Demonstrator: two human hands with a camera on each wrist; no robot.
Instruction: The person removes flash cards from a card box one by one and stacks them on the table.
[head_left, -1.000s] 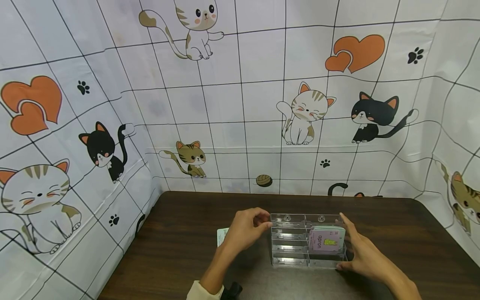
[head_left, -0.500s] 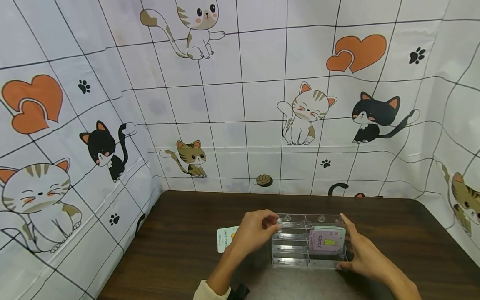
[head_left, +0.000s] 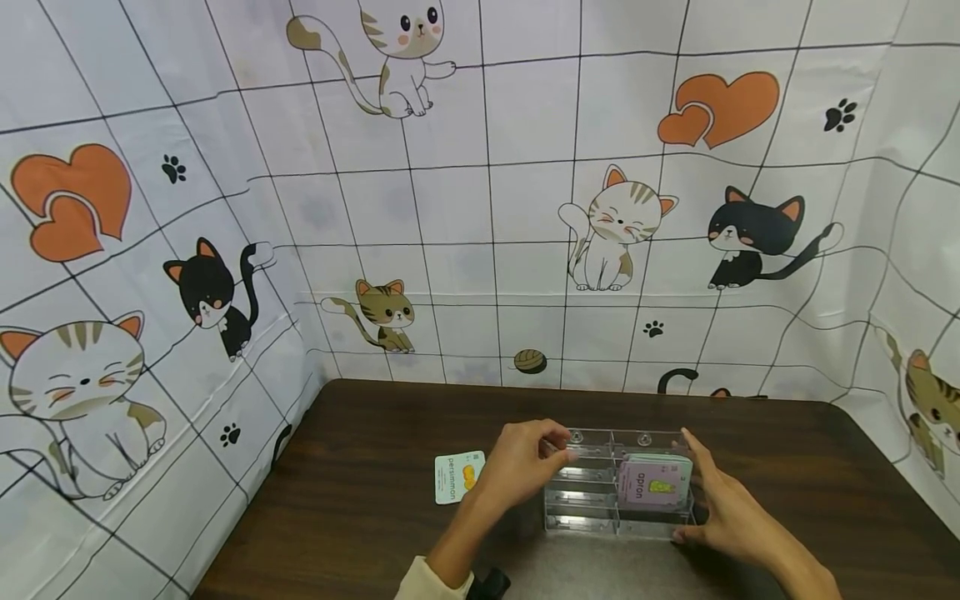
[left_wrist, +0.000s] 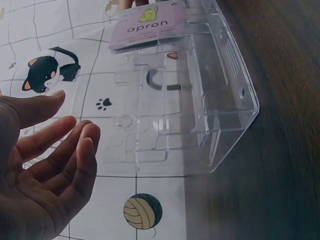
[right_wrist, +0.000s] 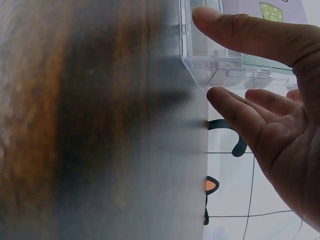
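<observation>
Clear card rack (head_left: 583,500) on the bench (head_left: 360,517). The left hand (head_left: 523,464), near the rack's far left corner, curves loosely, thumb apart, holding nothing; the right hand (head_left: 727,500) spans the rack's right side widely, its pressure impossible to tell. The apron card (head_left: 654,485) stands in the rack's right column; the persimmon card (head_left: 452,480) lies left of the rack. An uneven sideways push could slide the rack or topple the apron card; a low left forearm could drag the persimmon card.
</observation>
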